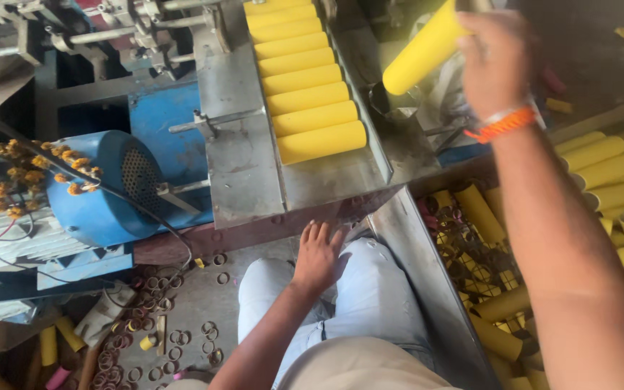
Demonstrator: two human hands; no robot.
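Yellow tube lifted over the metal feed tray, one hand resting on a knee
Right hand (496,61) is closed round the upper end of a yellow cardboard tube (422,52), held tilted above and right of the feed tray (243,166), where eight like tubes (305,79) lie side by side; the left hand (317,256) lies open and flat on the knee, holding nothing. Gripped only at one end, the tube could slip or land askew and jam the row, and the sleeveless arm passes close to the machine. A bin (427,260) at right holds loose yellow tubes heaped over a wire mesh
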